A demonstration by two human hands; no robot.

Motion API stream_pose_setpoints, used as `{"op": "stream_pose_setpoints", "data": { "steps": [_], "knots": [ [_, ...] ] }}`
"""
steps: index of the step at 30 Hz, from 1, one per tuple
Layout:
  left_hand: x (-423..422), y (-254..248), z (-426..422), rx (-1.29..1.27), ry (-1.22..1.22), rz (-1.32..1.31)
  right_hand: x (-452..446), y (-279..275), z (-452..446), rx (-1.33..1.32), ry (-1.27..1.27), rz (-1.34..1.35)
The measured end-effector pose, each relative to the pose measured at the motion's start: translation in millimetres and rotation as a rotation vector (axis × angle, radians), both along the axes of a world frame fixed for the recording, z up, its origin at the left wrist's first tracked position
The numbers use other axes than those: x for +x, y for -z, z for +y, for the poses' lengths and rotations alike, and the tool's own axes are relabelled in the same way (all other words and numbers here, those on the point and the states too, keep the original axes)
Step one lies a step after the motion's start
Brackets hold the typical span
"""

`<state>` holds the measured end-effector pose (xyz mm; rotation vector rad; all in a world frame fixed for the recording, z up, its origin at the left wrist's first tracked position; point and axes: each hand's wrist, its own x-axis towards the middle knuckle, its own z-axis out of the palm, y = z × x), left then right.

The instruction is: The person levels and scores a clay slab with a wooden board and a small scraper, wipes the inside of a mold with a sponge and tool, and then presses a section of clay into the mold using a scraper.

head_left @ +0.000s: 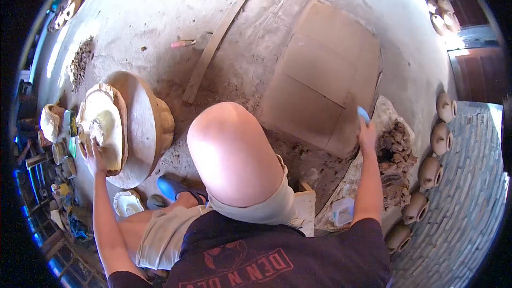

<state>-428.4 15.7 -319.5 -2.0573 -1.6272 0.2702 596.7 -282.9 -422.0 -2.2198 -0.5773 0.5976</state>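
Under the L hand's (95,156) fingertips, or right up against them, is the pale disc (113,144) w/ a raised knob in its centre & a rough brown edge; fingers point at the knob, can't tell if they're together or spread. Disc sits on the big round wheel (140,141), which shows just R of those fingers. Other main item, the light blue tool (363,114), is in the R hand (367,134), fingers closed round its lower end, tip sticking out past them; a bit blurred.

Just R of the R fingers: lumpy brown clay (396,146) on a pale sheet (385,109). To their L & ahead, flat brown boards (325,69) on the floor. Nearer the body from them, a clear plastic box (342,211). Further R, a row of round pots (441,138) along the floor edge.

Well ahead, btwn both hands: long wooden strip (224,37), w/ pink-handled tool (183,44) just L of it. Nr body from L fingers, a white bowl (127,202), then a blue shoe (172,186) to its R.
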Motion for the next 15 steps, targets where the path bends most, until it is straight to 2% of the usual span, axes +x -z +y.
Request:
{"op": "stream_pose_setpoints", "data": {
  "steps": [1, 4, 6, 9, 11, 12, 13, 15],
  "knots": [
    [-10.0, 5.1, 3.0, 0.069, 0.165, -0.071, -5.0, -6.3, 44.8, -0.057, -0.166, -0.118],
    [-13.4, -4.2, 11.3, 0.052, 0.327, -0.155, -67.3, -38.0, 175.4, -0.100, -0.588, -0.441],
    [-0.6, -14.5, 11.1, 0.024, 0.340, -0.188, -81.2, -16.2, 243.3, -0.070, -0.801, -0.582],
    [8.3, -24.2, 12.5, -0.002, 0.375, -0.223, -96.8, -4.3, 316.7, -0.230, -0.904, -0.650],
    [23.4, -34.8, 14.6, -0.008, 0.406, -0.256, -97.7, 4.5, 341.9, -0.241, -0.937, -0.652],
    [26.8, -37.6, 19.5, 0.008, 0.510, -0.291, -96.2, 6.0, 346.9, -0.252, -0.946, -0.656],
    [22.4, -34.1, 15.9, -0.084, 0.233, -0.431, -97.3, 2.4, 348.4, -0.267, -0.956, -0.636],
    [14.8, -35.7, 15.1, -0.089, 0.263, -0.164, -101.2, -6.1, 350.3, -0.292, -0.965, -0.597]
  ]
}}
